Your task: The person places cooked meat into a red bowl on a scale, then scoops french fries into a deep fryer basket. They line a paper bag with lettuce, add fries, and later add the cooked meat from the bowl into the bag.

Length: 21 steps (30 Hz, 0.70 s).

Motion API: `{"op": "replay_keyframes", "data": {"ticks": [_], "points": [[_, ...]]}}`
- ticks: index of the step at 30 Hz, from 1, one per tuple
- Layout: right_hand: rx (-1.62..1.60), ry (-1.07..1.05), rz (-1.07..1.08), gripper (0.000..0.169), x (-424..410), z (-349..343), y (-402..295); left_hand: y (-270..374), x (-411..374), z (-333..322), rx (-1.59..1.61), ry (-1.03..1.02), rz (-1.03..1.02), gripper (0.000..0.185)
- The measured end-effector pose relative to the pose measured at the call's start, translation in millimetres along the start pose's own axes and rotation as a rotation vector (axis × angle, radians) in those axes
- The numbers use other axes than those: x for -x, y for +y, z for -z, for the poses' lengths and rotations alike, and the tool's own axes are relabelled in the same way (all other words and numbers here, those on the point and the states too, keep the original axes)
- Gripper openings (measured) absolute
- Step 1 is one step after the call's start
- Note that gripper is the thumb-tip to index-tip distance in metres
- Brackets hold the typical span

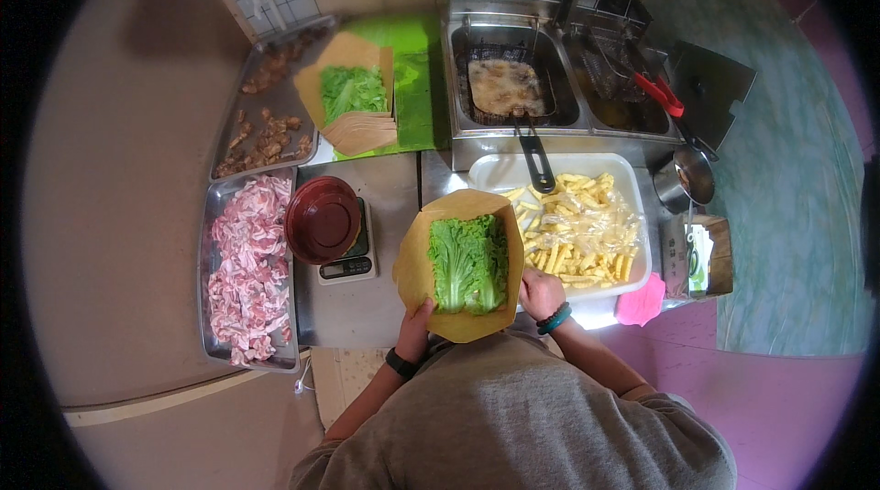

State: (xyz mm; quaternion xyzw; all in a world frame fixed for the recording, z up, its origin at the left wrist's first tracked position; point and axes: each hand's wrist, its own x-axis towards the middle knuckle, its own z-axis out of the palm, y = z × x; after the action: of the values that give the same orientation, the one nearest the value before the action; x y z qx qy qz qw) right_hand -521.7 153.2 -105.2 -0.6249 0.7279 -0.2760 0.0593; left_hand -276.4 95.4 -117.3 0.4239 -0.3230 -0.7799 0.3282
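A brown kraft-paper box (411, 253) with flared flaps is held close to my body. Inside it lie green lettuce leaves (469, 263), side by side. My left hand (414, 332) grips the lower left flap, thumb on the inside and fingers hidden beneath. My right hand (542, 294) is closed at the box's right side, its fingertips partly hidden by the wall. Just beyond that hand sits a white plastic tray (485, 170) of pale cut French fries (584, 232), some in clear plastic bags. Left of the box, a dark red bowl (322, 218) rests on a digital kitchen scale (354, 266).
A twin deep fryer (519, 146) stands behind, one basket (509, 88) in bubbling oil, its handle over the fries. Red-handled tongs (660, 94) lie across the other well. Metal trays hold raw sliced meat (247, 270) and browned pieces (271, 139). Lettuce-filled stacked paper boxes (361, 132) sit behind.
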Motion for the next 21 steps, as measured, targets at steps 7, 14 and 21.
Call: {"op": "replay_keyframes", "data": {"ticks": [7,14,21], "points": [[0.020,-0.011,-0.001,0.016,0.8,-0.9,1.4,1.6,1.0,-0.1,-0.010,0.015,0.037,0.051],[-0.004,0.021,0.005,0.016,0.9,-2.4,1.9,2.0,0.8,-1.0,-0.016,-0.003,0.012,0.052],[0.007,0.017,-0.003,0.016,0.7,-1.9,0.8,1.4,0.7,-1.9,-0.001,-0.001,0.004,0.050]]}}
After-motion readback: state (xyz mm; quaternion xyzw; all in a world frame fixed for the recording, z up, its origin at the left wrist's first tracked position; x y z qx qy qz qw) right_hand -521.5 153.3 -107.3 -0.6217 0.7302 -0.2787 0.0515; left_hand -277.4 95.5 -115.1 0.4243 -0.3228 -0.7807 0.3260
